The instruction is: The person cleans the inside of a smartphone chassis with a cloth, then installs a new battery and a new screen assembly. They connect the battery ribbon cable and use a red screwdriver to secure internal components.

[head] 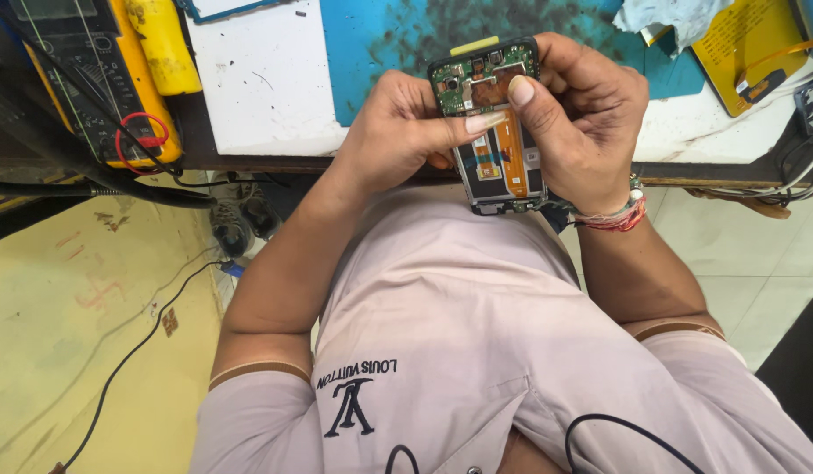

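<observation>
Both my hands hold an opened phone [503, 167] with its back cover off, just in front of the workbench edge. A green circuit board shows at its top, and an orange flex cable runs down its middle. My left hand [402, 132] grips the phone's left side, with the thumb laid across the middle. My right hand [586, 123], which has a thread bracelet at the wrist, grips the right side. Its thumb presses on the upper board. The phone's lower end points toward my chest.
The workbench carries a white mat [266, 96] and a stained blue mat [380, 35]. A yellow multimeter [82, 79] with red and black leads lies at the left. A yellow pad [749, 44] and a cloth [670, 17] lie at the right. Cables [134, 351] trail over the floor.
</observation>
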